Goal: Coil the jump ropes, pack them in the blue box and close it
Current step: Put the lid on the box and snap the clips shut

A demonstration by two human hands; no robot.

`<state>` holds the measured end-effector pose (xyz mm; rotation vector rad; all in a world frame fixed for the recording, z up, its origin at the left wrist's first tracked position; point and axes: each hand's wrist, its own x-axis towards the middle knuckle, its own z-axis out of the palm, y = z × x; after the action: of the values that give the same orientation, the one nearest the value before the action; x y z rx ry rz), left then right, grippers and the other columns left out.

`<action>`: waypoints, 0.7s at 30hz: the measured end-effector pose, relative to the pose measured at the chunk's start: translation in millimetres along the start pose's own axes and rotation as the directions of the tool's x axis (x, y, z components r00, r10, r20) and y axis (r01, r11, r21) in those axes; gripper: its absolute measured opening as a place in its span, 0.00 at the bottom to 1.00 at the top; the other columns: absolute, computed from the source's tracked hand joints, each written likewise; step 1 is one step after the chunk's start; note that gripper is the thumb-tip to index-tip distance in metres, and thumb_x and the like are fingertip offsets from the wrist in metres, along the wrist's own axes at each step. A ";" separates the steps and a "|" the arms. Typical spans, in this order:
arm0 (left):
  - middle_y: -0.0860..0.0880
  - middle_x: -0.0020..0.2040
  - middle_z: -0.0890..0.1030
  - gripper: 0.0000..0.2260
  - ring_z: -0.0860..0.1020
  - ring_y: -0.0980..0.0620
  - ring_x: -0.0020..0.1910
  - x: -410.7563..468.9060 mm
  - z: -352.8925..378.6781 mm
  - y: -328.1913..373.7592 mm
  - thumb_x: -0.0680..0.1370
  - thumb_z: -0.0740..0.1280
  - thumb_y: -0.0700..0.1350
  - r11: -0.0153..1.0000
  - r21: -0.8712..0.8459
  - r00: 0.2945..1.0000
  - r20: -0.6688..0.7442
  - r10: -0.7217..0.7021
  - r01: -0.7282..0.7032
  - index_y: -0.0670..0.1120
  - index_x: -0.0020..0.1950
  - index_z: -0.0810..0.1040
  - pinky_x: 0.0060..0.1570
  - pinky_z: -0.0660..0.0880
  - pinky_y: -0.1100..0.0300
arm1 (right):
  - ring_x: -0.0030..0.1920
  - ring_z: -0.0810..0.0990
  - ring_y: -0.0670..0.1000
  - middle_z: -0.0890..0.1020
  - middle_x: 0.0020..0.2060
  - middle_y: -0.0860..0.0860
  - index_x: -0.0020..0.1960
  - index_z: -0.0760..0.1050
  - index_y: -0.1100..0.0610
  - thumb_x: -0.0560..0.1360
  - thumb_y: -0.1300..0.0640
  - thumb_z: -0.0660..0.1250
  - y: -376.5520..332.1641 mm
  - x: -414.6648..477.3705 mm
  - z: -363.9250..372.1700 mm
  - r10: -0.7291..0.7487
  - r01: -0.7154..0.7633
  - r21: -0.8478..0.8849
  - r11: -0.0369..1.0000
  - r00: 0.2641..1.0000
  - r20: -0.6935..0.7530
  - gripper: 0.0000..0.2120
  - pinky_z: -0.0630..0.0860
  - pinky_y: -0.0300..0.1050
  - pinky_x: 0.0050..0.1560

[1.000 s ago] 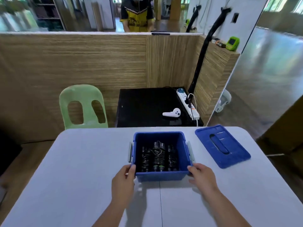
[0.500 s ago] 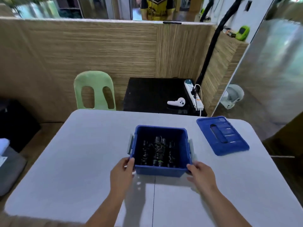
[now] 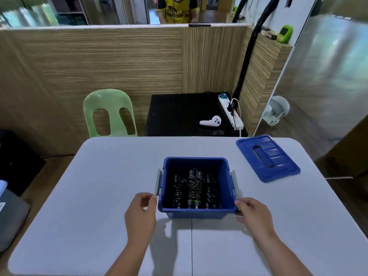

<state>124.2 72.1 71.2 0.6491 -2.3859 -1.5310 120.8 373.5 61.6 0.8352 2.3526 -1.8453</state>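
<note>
While the table [image 3: 99, 196] spreads wide under both forearms, the blue box [image 3: 196, 214] sits between the 2 hands, mouth up. From here I cannot tell its long axis. It looks like rigid, light, slick plastic, so I'd take it by the rim or the 2 grey latches. The left hand [image 3: 142, 212] hovers just beside the left latch [image 3: 158, 182], fingers loosely curled, holding nothing. The right hand [image 3: 253, 214] touches the near corner below the right latch [image 3: 233, 183]; pinching or merely resting, I cannot tell. The lid [image 3: 282, 168] lies flat, well beyond the right hand and outboard of it, slot handle up, its far end slanting left. It is stiff, best grabbed by that slot. The jump ropes [image 3: 192, 190] lie coiled in the box ahead of the fingertips, handles pointing away from the wrists, green-ringed ends nearest. The cords look soft and probably springy.
</note>
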 end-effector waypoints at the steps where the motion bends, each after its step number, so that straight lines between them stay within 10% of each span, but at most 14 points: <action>1: 0.56 0.43 0.84 0.05 0.81 0.61 0.45 3.1 -2.9 6.7 0.80 0.69 0.44 0.999 0.010 0.999 -0.003 0.034 -0.034 0.53 0.45 0.80 0.47 0.76 0.61 | 0.43 0.87 0.50 0.88 0.40 0.51 0.47 0.84 0.55 0.78 0.58 0.70 -2.4 1.2 -2.5 0.001 -0.002 -0.003 1.000 1.000 -0.013 0.04 0.85 0.51 0.46; 10: 0.59 0.43 0.83 0.09 0.80 0.60 0.43 34.7 33.9 88.6 0.79 0.70 0.46 0.942 0.064 0.926 0.215 0.310 -0.330 0.58 0.41 0.79 0.43 0.73 0.66 | 0.45 0.87 0.56 0.87 0.42 0.54 0.46 0.83 0.58 0.76 0.57 0.69 -36.9 22.0 -27.8 0.045 -0.035 0.087 0.996 0.992 -0.114 0.06 0.82 0.49 0.44; 21: 0.60 0.47 0.81 0.07 0.75 0.55 0.55 78.0 186.1 172.4 0.80 0.68 0.52 0.718 0.114 0.621 0.605 0.497 -0.686 0.53 0.47 0.84 0.56 0.74 0.56 | 0.35 0.77 0.53 0.80 0.35 0.55 0.45 0.77 0.70 0.72 0.60 0.68 -45.3 95.2 -72.0 0.180 -0.124 0.220 0.968 0.949 -0.257 0.11 0.74 0.49 0.39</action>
<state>-63.8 244.5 144.4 -0.6301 -2.8521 -1.0802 41.0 468.9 89.9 1.3378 2.1882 -2.0417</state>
